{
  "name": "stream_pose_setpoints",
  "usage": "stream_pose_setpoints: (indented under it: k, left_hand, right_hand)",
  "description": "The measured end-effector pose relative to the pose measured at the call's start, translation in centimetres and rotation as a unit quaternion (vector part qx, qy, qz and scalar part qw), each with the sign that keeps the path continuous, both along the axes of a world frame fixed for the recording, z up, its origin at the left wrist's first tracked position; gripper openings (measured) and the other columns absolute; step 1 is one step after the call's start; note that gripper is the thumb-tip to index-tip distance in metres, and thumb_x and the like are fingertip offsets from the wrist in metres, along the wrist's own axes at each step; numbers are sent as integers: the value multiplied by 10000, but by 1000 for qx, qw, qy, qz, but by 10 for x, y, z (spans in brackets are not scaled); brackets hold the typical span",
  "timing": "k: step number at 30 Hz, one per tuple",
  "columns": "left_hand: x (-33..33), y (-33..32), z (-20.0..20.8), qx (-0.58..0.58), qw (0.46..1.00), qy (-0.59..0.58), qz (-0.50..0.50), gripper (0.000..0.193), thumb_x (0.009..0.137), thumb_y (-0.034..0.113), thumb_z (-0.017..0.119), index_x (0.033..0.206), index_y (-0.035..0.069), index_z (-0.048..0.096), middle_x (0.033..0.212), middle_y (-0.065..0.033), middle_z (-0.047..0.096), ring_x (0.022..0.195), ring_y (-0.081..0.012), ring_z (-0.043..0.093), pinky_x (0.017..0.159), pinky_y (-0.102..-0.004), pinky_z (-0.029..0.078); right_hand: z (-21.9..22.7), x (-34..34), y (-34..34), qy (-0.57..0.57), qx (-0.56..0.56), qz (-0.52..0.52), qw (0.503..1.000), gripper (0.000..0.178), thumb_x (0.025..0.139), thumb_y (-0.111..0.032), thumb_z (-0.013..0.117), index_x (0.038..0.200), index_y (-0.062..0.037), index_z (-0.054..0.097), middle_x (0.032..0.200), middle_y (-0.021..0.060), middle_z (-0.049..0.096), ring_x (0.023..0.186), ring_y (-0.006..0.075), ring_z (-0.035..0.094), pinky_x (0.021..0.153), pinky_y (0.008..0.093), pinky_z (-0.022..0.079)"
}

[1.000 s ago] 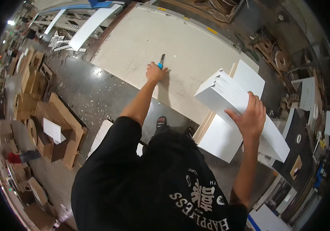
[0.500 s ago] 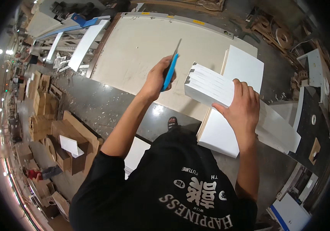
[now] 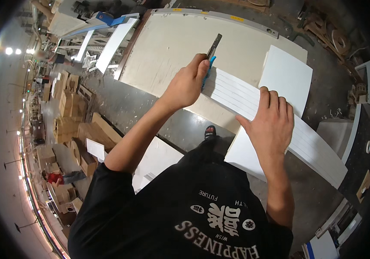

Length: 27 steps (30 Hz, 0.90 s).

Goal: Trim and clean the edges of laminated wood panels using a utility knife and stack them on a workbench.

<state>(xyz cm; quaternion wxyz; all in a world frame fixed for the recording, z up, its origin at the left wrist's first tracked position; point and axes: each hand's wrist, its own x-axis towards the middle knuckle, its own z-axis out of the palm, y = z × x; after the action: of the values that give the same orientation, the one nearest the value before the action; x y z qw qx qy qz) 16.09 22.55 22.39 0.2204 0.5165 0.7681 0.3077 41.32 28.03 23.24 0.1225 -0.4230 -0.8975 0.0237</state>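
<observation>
My left hand (image 3: 187, 84) is closed around a blue-handled tool with a flat grey blade (image 3: 214, 45). The blade points up and away from me, and my fingers hide much of the handle. This hand is beside the near-left end of a bundle of long white boards (image 3: 232, 88), packed side by side with thin seams between them. My right hand (image 3: 273, 121) lies across the bundle, fingers over its far edge and thumb at the near edge, gripping it. The bundle rests across a stack of white panels (image 3: 286, 71).
A large pale worktable (image 3: 185, 47) carries a metal rail (image 3: 219, 16) along its far edge. Cardboard boxes (image 3: 68, 103) stand on the floor at the left, with a person in red (image 3: 55, 178) farther off. A black surface (image 3: 357, 146) is at the right.
My left hand has moved right, bringing the tool to the end of the board bundle, and the blade has turned to show its flat side. My right hand stays on the bundle.
</observation>
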Motion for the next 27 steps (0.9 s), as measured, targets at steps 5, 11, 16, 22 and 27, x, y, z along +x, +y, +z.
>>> stream_pose_setpoints:
  k: [5,11,16,22,27]
  left_hand:
    - [21,4,31,-81,984,159,11,395,1183,391,382,1299,62,566,880,-262,736,849,-493,730,753,-592,547]
    - [30,6,33,-81,957,279,1,290,1147,333,460,1147,52,530,730,-212,730,671,-451,729,621,-571,571]
    - [33,3,29,-66,947,314,-33,355,1114,299,528,1306,5,577,842,-208,772,759,-406,768,671,-514,593]
    - [-16,-54,19,25,998,-48,-42,452,1136,285,526,1518,47,565,1104,-237,751,955,-416,740,837,-474,566]
    - [30,-110,38,-7,996,92,8,480,1141,309,539,1595,154,528,1043,-203,705,859,-414,723,774,-488,568]
  right_hand:
    - [-2,0,1,-4,-2,-4,1000,869,668,-446,995,1339,-51,610,1170,95,671,1080,269,643,1011,396,498]
    - [3,-6,-1,-14,9,-8,1000,929,616,-446,1011,1349,-25,625,1193,131,695,1077,305,660,991,424,512]
    - [-6,-4,-2,-1,50,8,999,854,629,-454,1009,1280,-38,646,1123,109,688,1011,300,660,939,418,509]
    - [-2,-3,-7,-7,54,-4,999,894,629,-480,1004,1309,-26,643,1128,116,688,1030,304,658,959,413,506]
    - [-5,-1,-4,0,84,21,996,869,628,-482,1006,1285,-39,649,1065,102,659,970,293,645,927,408,508]
